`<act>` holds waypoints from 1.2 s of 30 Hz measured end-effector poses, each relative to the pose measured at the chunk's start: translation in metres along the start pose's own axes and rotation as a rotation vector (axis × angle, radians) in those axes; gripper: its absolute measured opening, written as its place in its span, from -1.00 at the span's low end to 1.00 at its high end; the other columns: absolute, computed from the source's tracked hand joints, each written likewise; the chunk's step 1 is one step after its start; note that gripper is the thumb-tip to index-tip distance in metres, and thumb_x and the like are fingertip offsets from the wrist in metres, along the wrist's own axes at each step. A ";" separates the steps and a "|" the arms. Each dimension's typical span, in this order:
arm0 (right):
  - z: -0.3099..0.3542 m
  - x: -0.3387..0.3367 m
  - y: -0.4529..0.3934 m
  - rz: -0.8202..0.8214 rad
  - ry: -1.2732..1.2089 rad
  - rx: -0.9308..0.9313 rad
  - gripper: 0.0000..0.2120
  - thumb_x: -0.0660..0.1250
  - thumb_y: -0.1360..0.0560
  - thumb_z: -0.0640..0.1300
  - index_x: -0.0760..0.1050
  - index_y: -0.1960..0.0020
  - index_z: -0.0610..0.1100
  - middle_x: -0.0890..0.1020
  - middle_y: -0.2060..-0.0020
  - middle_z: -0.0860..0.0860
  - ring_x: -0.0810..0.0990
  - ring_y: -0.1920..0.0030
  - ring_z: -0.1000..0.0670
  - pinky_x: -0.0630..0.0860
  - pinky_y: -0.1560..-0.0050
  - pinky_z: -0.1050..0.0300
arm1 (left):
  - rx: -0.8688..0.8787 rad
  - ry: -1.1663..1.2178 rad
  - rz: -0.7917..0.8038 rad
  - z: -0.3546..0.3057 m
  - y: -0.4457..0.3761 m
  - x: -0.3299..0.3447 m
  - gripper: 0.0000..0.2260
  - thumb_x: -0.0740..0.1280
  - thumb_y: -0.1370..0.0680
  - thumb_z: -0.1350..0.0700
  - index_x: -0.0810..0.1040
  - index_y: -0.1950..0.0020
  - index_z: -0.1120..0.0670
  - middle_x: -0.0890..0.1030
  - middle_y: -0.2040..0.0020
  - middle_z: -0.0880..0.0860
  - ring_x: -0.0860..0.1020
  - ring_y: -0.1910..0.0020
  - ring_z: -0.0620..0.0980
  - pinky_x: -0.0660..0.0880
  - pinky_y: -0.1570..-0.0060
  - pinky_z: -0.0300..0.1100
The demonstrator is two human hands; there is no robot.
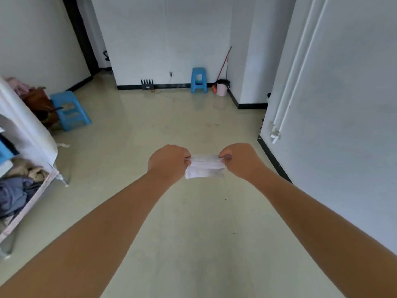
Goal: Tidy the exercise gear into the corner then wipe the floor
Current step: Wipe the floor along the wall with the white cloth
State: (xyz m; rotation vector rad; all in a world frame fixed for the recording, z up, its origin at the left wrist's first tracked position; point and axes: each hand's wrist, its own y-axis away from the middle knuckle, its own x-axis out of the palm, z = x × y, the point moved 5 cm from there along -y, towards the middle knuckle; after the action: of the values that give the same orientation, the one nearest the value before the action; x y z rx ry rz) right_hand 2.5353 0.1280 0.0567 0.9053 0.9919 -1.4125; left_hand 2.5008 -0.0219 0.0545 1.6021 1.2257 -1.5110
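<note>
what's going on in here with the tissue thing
A person stands in a mostly bare room, both arms out, holding a small white wipe stretched between the left hand and the right hand, each pinching one end. It is folded and held in the air above the beige floor, not touching it. Two blue stools, a pink bucket and a red-handled broom stand along the walls, with a clothes rack at the left.

Bright, even daylight fills the room, shadows barely there. The glossy floor (171,130) throws back pale reflections of the far stool (199,80) and wall. Wide-angle bending curves the right-hand wall (343,104) and stretches both forearms; overall slightly soft, faintly hazy.
</note>
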 end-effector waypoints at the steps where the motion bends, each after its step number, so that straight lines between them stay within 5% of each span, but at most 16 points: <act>1: -0.002 0.000 -0.020 0.018 -0.006 0.017 -0.67 0.12 -0.53 -0.33 0.57 -0.17 -0.20 0.61 -0.17 -0.09 0.52 -0.20 -0.07 0.37 -0.18 0.22 | -0.008 0.026 -0.004 0.006 -0.019 0.001 -0.79 0.17 -0.61 0.14 0.60 0.03 0.12 0.46 0.19 0.00 0.44 0.11 0.02 0.32 0.18 -0.21; 5: -0.023 0.005 -0.109 0.075 0.020 0.060 -0.68 0.15 -0.50 -0.35 0.61 -0.11 -0.21 0.65 -0.08 -0.09 0.57 0.03 -0.07 0.42 0.07 0.24 | -0.002 0.030 0.007 0.025 -0.109 0.019 -0.64 0.18 -0.59 0.15 0.31 0.43 0.06 0.32 0.40 -0.04 0.40 0.17 0.01 0.25 0.34 -0.24; 7: -0.042 0.006 -0.162 0.101 0.044 0.073 -0.69 0.15 -0.51 -0.34 0.61 -0.12 -0.21 0.65 -0.09 -0.09 0.49 0.13 0.00 0.43 0.15 0.27 | 0.014 0.015 0.020 0.030 -0.163 0.034 -0.60 0.16 -0.60 0.14 0.23 0.44 0.04 0.30 0.40 -0.06 0.40 0.16 0.00 0.28 0.24 -0.21; 9: -0.061 0.006 -0.216 0.132 0.081 0.074 -0.69 0.15 -0.52 -0.32 0.61 -0.14 -0.20 0.64 -0.11 -0.08 0.53 0.08 -0.02 0.43 0.15 0.31 | 0.039 -0.012 0.039 0.033 -0.219 0.047 -0.66 0.14 -0.61 0.13 0.37 0.37 0.06 0.38 0.36 -0.05 0.43 0.13 0.02 0.29 0.20 -0.20; 12: -0.087 0.005 -0.306 0.189 0.121 0.071 -0.69 0.14 -0.51 -0.32 0.61 -0.12 -0.23 0.65 -0.08 -0.10 0.60 -0.03 -0.07 0.47 0.13 0.28 | 0.057 -0.058 0.046 0.042 -0.310 0.060 -0.72 0.11 -0.62 0.15 0.42 0.27 0.08 0.31 0.38 -0.06 0.41 0.13 0.00 0.27 0.31 -0.24; 16: -0.111 -0.001 -0.423 0.276 0.025 0.113 -0.71 0.19 -0.50 -0.30 0.59 -0.14 -0.22 0.49 0.37 0.00 0.37 0.41 0.11 0.34 0.52 0.44 | 0.039 -0.103 0.038 0.064 -0.424 0.063 -0.66 0.11 -0.61 0.19 0.35 0.37 0.10 0.23 0.40 -0.05 0.37 0.17 0.01 0.09 0.46 -0.30; 20: -0.124 0.002 -0.538 0.308 -0.102 0.152 -0.70 0.25 -0.48 -0.28 0.55 -0.20 -0.18 0.45 0.28 0.04 0.31 0.39 0.19 0.31 0.40 0.41 | 0.021 -0.152 0.031 0.099 -0.521 0.066 -0.69 0.11 -0.61 0.19 0.36 0.34 0.06 0.23 0.39 -0.06 0.37 0.16 0.01 0.20 0.37 -0.26; 25: -0.127 0.013 -0.682 0.336 -0.097 0.130 -0.68 0.26 -0.48 -0.29 0.53 -0.23 -0.18 0.56 0.03 -0.08 0.35 0.37 0.15 0.29 0.36 0.39 | -0.004 -0.179 0.025 0.152 -0.652 0.075 -0.62 0.13 -0.58 0.25 0.18 0.44 0.07 0.25 0.40 -0.04 0.37 0.20 0.01 0.10 0.47 -0.30; 28: -0.129 0.008 -0.771 0.270 -0.122 0.141 -0.69 0.25 -0.49 -0.28 0.54 -0.22 -0.18 0.58 -0.19 -0.13 0.43 0.13 0.05 0.28 0.34 0.38 | 0.020 -0.161 -0.027 0.185 -0.741 0.071 -0.66 0.13 -0.59 0.23 0.29 0.38 0.04 0.33 0.35 -0.04 0.37 0.18 -0.01 0.11 0.46 -0.33; 33: -0.139 0.004 -0.908 0.174 -0.133 0.155 -0.72 0.22 -0.50 -0.27 0.57 -0.16 -0.23 0.61 -0.15 -0.15 0.58 -0.12 -0.11 0.44 0.11 0.18 | 0.071 -0.165 -0.023 0.232 -0.879 0.076 -0.66 0.11 -0.60 0.21 0.27 0.38 0.06 0.25 0.40 -0.05 0.36 0.17 -0.02 0.12 0.44 -0.31; 36: -0.152 0.010 -0.977 0.124 -0.129 0.165 -0.72 0.18 -0.49 -0.30 0.61 -0.07 -0.28 0.66 -0.06 -0.17 0.58 0.07 -0.08 0.46 0.24 0.21 | 0.092 -0.169 0.024 0.253 -0.954 0.093 -0.74 0.08 -0.62 0.18 0.54 0.11 0.09 0.27 0.38 -0.07 0.37 0.14 -0.03 0.25 0.29 -0.27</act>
State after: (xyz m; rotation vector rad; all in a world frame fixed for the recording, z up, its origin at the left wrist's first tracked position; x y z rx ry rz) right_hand 1.5588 0.2808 0.0658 0.9669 0.7189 -1.4426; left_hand 1.5229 0.1373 0.0744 1.5060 1.0549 -1.6717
